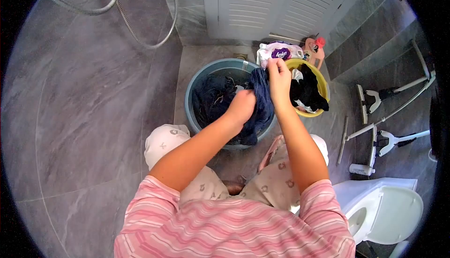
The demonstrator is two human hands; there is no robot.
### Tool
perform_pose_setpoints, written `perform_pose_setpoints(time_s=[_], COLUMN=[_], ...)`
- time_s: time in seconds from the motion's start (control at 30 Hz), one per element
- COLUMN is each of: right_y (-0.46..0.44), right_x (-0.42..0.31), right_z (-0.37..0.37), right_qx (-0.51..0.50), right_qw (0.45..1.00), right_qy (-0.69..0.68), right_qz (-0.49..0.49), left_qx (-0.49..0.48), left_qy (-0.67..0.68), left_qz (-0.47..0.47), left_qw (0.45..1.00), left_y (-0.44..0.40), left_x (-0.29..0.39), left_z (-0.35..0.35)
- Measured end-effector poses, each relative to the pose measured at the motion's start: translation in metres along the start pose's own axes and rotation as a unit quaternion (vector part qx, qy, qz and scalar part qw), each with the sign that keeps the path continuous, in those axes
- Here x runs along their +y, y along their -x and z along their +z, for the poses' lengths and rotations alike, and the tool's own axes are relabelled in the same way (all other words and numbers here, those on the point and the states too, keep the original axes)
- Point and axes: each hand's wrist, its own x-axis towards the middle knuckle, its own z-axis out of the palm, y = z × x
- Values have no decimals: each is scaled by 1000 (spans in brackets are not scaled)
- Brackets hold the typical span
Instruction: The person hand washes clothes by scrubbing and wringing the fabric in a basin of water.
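Note:
A dark blue garment is stretched up out of a round blue-grey tub, its lower part hanging over the tub's near right side. My left hand is closed in a fist around the garment's left side. Higher up and to the right, my right hand pinches its upper end between thumb and fingers. More dark wet clothes lie in the tub. Close to the right hand stands a yellow basin with black and white clothes in it.
Behind the basin are a white and purple pack and a pink bottle with a red cap. Mops lean at the right, near a toilet. A shower hose hangs at upper left; a louvred panel stands behind.

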Motion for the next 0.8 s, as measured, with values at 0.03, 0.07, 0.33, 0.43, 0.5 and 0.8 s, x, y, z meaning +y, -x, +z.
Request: perform_pose_setpoints(time_s=[0.03,0.07,0.33,0.43,0.5,0.8], right_y=[-4,8,70,15,-9,85], right_x=[2,6,-49,-23,15,-57], right_z=[0,7,36,13,1,42], right_qx=[1,-3,-159,1,9,-202], right_qw=[999,999,977,999,999,953], right_qy=[-39,35,55,21,-34,131], right_qz=[33,-17,-133,-34,42,-182], left_qx=[5,14,4,-42,-72,-76], left_qy=[34,61,116,-1,-17,167], left_qz=[-3,-4,-10,-21,43,-54], left_qw=[999,998,993,999,996,982], left_y=[13,-1,-38,9,22,-45], left_x=[15,8,7,19,16,8], left_z=[8,-5,-61,-14,0,-73])
